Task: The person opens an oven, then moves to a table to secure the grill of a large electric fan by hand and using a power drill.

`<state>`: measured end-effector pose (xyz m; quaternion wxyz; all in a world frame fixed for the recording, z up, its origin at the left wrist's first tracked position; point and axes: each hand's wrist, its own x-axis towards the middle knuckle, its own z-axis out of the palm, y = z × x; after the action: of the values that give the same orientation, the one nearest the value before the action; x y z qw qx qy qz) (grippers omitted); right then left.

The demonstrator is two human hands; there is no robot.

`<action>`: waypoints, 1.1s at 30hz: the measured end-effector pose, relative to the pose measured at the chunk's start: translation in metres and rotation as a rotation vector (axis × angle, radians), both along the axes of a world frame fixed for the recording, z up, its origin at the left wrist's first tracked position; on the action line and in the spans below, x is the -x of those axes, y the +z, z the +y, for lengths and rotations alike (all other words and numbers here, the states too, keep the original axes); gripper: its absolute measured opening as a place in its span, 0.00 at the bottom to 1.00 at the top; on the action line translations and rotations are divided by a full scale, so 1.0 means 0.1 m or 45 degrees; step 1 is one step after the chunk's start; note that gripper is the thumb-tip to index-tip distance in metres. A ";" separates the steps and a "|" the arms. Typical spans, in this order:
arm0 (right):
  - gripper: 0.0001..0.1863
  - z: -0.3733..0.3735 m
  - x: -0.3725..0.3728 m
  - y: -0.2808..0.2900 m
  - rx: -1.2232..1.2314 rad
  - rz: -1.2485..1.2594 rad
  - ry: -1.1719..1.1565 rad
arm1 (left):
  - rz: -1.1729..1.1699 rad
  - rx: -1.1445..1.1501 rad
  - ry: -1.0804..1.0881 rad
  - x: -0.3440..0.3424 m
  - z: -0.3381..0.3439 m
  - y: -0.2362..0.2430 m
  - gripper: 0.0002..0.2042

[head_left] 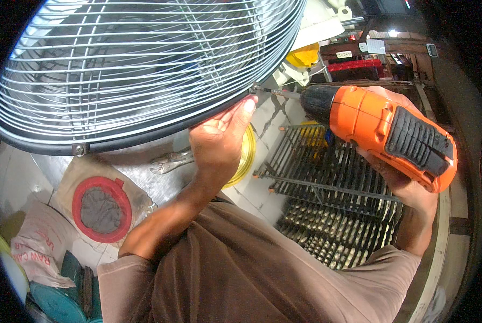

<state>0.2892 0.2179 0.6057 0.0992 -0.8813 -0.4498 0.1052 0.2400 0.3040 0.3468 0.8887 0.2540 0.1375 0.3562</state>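
Observation:
A large round wire fan guard [138,59] with a black rim fills the upper left. My left hand [222,129] grips the lower right part of its rim, thumb beside a small fitting. My right hand [392,172] is wrapped round an orange and black power drill [370,118], largely behind its body. The drill points left, its long bit [276,91] reaching the fitting on the rim just beside my left thumb. Locking pliers [171,163] lie on a metal surface [149,183] under the guard, and a yellow round object [243,164] shows behind my left wrist.
A dark metal rack [300,167] stands below the drill. At lower left lie a red ring [82,220] with grey mesh on a beige square, a pink-white sack [39,242] and teal items [58,293]. White parts and a yellow object [303,54] sit beyond the guard.

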 end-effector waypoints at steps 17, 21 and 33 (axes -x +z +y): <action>0.30 0.00 0.09 -0.08 -0.054 0.369 -0.388 | -0.039 0.037 -0.089 0.01 0.00 -0.04 0.11; 0.26 -0.16 0.01 -0.16 0.030 0.128 -0.002 | -0.097 0.043 -0.048 -0.01 -0.04 -0.04 0.10; 0.22 -0.35 -0.25 -0.29 -0.195 0.323 0.064 | -0.056 0.322 0.068 -0.17 -0.14 0.11 0.08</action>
<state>0.3143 0.1830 0.5769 0.2195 -0.8393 -0.4623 0.1836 0.2569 0.2903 0.3577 0.9067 0.1282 0.1683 0.3649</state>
